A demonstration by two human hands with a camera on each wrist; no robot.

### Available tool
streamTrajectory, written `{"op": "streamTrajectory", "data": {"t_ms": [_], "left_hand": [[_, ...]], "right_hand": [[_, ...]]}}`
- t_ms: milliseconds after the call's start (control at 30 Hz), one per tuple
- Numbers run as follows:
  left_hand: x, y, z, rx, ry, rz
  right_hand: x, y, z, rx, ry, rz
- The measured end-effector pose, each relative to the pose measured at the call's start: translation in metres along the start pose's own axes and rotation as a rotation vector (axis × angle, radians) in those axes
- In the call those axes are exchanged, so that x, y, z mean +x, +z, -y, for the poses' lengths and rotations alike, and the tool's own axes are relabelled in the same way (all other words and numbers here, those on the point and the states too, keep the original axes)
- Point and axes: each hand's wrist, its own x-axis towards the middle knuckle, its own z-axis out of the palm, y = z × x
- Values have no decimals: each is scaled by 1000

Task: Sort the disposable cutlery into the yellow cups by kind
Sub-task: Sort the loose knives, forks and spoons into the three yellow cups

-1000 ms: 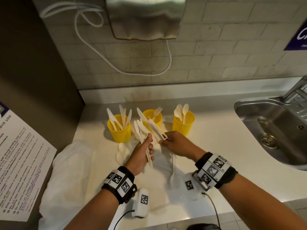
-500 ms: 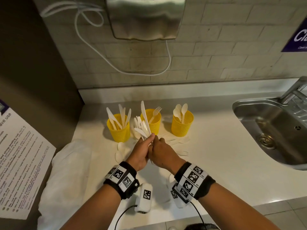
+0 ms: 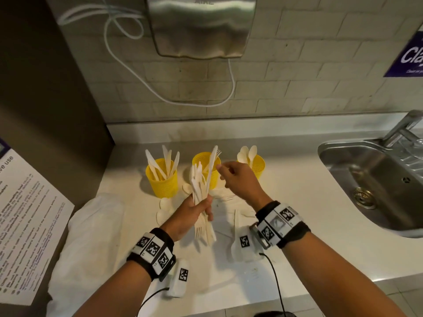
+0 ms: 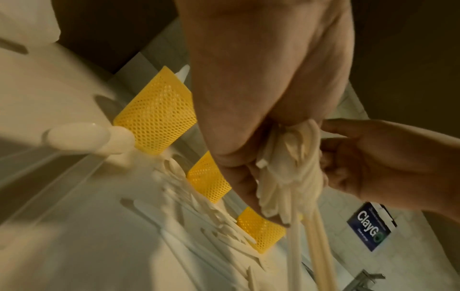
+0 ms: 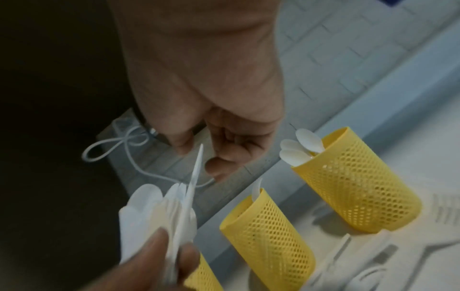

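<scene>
White surface [image 3: 297, 202] under a tiled wall, sink at right. Knife cup [image 3: 163, 179] at left, then fork cup [image 3: 203, 160] and spoon cup [image 3: 257, 164]. Left hand [image 3: 192, 213] grips a mixed bundle [image 3: 202, 191] upright, fanned for picking. Right hand [image 3: 238, 179], fingers loosely curled and holding nothing, hovers at its tips, likely to pick one piece. Loose cutlery [image 3: 229, 199] lies below.

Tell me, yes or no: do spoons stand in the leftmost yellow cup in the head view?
No, the leftmost yellow cup holds knives; the spoons stand in the rightmost cup.
</scene>
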Motion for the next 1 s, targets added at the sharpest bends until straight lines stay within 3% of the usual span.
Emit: {"op": "streamTrajectory", "data": {"t_ms": [167, 333, 367, 433, 533, 667, 833, 1000], "left_hand": [[-13, 3, 1, 62, -49, 187], [-24, -8, -4, -10, -106, 150], [-24, -10, -4, -40, -113, 135], [-24, -12, -6, -120, -128, 112], [-23, -9, -11, -193, -137, 80], [-21, -4, -17, -155, -111, 54], [-22, 0, -20, -130, -97, 21], [-24, 0, -19, -185, -128, -11]], "right_hand": [[21, -1, 7, 245, 54, 101], [33, -23, 29, 674, 2, -130], [34, -27, 31, 654, -20, -155], [30, -29, 32, 401, -71, -100], [11, -13, 27, 61, -38, 220], [-8, 8, 20, -3, 84, 393], [-10, 16, 13, 19, 54, 289], [-2, 12, 11, 137, -13, 52]]}}
